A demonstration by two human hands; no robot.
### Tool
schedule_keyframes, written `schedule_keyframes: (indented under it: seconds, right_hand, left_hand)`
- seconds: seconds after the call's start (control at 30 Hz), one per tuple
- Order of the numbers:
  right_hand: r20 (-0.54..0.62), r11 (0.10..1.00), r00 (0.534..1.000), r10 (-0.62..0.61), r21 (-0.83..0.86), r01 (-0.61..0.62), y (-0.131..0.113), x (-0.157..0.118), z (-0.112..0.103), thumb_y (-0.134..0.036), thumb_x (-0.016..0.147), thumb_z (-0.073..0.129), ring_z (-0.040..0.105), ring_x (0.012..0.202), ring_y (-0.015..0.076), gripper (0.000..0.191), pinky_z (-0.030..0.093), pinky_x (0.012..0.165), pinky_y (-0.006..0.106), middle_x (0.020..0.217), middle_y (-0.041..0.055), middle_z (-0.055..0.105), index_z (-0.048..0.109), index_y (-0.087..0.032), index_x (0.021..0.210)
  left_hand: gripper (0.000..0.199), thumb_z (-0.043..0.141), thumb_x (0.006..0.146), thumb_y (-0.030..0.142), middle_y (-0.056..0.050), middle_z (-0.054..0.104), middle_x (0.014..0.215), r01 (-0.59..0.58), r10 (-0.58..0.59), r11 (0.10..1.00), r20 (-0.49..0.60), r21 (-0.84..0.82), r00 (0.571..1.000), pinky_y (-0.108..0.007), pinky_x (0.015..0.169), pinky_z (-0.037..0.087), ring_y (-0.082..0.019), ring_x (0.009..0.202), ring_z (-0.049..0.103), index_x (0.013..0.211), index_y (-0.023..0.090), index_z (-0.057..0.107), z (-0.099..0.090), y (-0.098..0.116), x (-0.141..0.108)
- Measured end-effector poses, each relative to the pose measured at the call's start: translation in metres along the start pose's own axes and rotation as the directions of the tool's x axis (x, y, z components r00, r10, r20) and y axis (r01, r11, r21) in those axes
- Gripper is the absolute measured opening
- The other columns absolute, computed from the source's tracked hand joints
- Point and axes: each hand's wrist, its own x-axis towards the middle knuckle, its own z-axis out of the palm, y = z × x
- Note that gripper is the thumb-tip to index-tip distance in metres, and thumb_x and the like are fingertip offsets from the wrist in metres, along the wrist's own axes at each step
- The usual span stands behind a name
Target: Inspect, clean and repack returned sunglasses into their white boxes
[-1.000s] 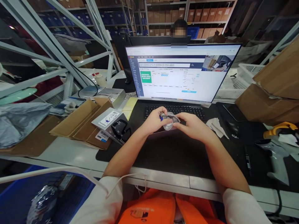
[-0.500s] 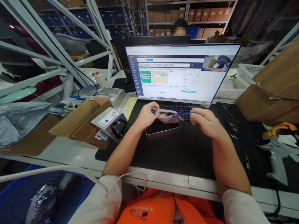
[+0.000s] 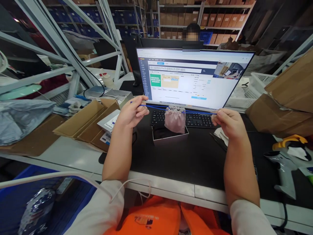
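A small greyish-pink drawstring pouch (image 3: 175,121) hangs between my hands, its mouth gathered tight. Blue drawstrings (image 3: 156,106) stretch out to both sides of it. My left hand (image 3: 134,112) pinches the string ends on the left. On the right, my right hand (image 3: 228,122) is closed on the other ends. Below and behind the pouch lies a shallow open box (image 3: 171,138) with a thin pale rim; its dark inside is partly hidden. A keyboard (image 3: 199,120) sits just behind the pouch.
A lit monitor (image 3: 176,78) stands behind the keyboard. Left are an open cardboard box (image 3: 83,125) and a printed product box (image 3: 109,122). Right are a barcode scanner (image 3: 283,173), large cartons (image 3: 281,114) and white baskets (image 3: 246,93). Another person (image 3: 193,31) is beyond the monitor.
My hands have moved apart, pulling the blue strings out long. The pouch's mouth has cinched shut, and it now hangs upright. The keyboard and a white item at right have come into view.
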Motion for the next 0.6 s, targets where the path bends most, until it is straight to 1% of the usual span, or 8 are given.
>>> schedule_keyframes:
  seconds: [0.07,0.17,0.27,0.37,0.5,0.53,0.57,0.6]
  right_hand:
    - [0.046,0.998,0.999,-0.002,-0.056,0.005,0.0,0.0,-0.001,-0.063,0.09,0.068,0.048,0.057,0.0171,0.055,0.038,0.059,0.032,0.058,0.0011,0.048,0.052,-0.022,0.057]
    - [0.153,0.978,0.988,0.021,-0.21,0.012,-0.003,0.002,-0.001,-0.058,0.094,0.062,0.051,0.06,0.0169,0.053,0.039,0.062,0.032,0.06,0.0026,0.056,0.057,-0.02,0.058]
    - [0.263,0.944,0.961,0.088,-0.331,0.005,-0.003,0.007,0.002,-0.056,0.096,0.057,0.051,0.061,0.0163,0.052,0.037,0.063,0.031,0.06,0.0027,0.058,0.059,-0.019,0.058]
    - [0.34,0.902,0.922,0.184,-0.432,-0.021,0.001,0.01,0.011,-0.053,0.097,0.051,0.051,0.06,0.0159,0.052,0.037,0.063,0.03,0.061,0.0023,0.059,0.058,-0.019,0.059]
    - [0.283,0.72,0.924,0.256,-0.694,0.013,0.004,0.001,0.046,-0.039,0.095,0.052,0.061,0.071,0.0212,0.034,0.045,0.07,0.034,0.075,0.0055,0.068,0.065,-0.019,0.071]
    - [0.286,0.697,0.934,0.214,-0.715,0.059,0.002,-0.004,0.058,-0.038,0.093,0.058,0.066,0.084,0.0253,0.024,0.049,0.078,0.037,0.091,0.0083,0.072,0.07,-0.018,0.086]
    - [0.317,0.703,0.936,0.155,-0.701,0.121,0.001,-0.01,0.071,-0.039,0.09,0.065,0.066,0.101,0.0298,0.028,0.051,0.088,0.041,0.111,0.0114,0.072,0.071,-0.018,0.107]
    - [0.371,0.735,0.924,0.094,-0.652,0.187,-0.002,-0.016,0.084,-0.041,0.086,0.073,0.062,0.118,0.0331,0.049,0.05,0.098,0.045,0.132,0.0137,0.066,0.065,-0.018,0.128]
  left_hand:
    - [0.017,0.061,0.1,0.033,0.012,0.018,0.048,0.0,-0.01,0.986,-0.058,-0.165,0.998,-0.019,0.055,0.045,-0.005,0.038,0.022,0.097,0.022,0.073,0.007,0.008,-0.004]
    - [0.031,0.043,0.108,0.024,0.011,0.016,0.049,-0.093,0.044,0.95,-0.167,-0.298,0.985,-0.016,0.054,0.042,-0.005,0.036,0.019,0.1,0.026,0.073,0.015,0.021,-0.012]
    - [0.045,0.032,0.11,0.018,0.01,0.015,0.05,-0.252,0.149,0.909,-0.304,-0.332,0.941,-0.015,0.055,0.041,-0.004,0.035,0.017,0.094,0.028,0.072,0.014,0.034,-0.024]
    - [0.045,0.031,0.11,0.02,0.009,0.016,0.051,-0.338,0.216,0.895,-0.377,-0.293,0.9,-0.016,0.056,0.043,-0.005,0.036,0.018,0.097,0.03,0.073,0.016,0.042,-0.036]
    - [0.033,0.04,0.108,0.027,0.01,0.016,0.049,-0.245,0.176,0.929,-0.251,-0.276,0.952,-0.021,0.061,0.051,-0.006,0.038,0.023,0.101,0.029,0.073,0.038,0.037,-0.047]
    - [0.028,0.046,0.107,0.03,0.01,0.017,0.048,-0.2,0.153,0.946,-0.19,-0.256,0.97,-0.023,0.064,0.053,-0.007,0.039,0.027,0.1,0.028,0.073,0.046,0.031,-0.05]
    - [0.022,0.052,0.104,0.034,0.01,0.018,0.046,-0.161,0.136,0.961,-0.123,-0.224,0.983,-0.026,0.066,0.055,-0.008,0.039,0.031,0.099,0.027,0.073,0.055,0.024,-0.052]
    - [0.017,0.06,0.1,0.039,0.01,0.021,0.045,-0.134,0.126,0.973,-0.053,-0.187,0.991,-0.03,0.07,0.057,-0.009,0.04,0.035,0.1,0.027,0.073,0.063,0.016,-0.054]
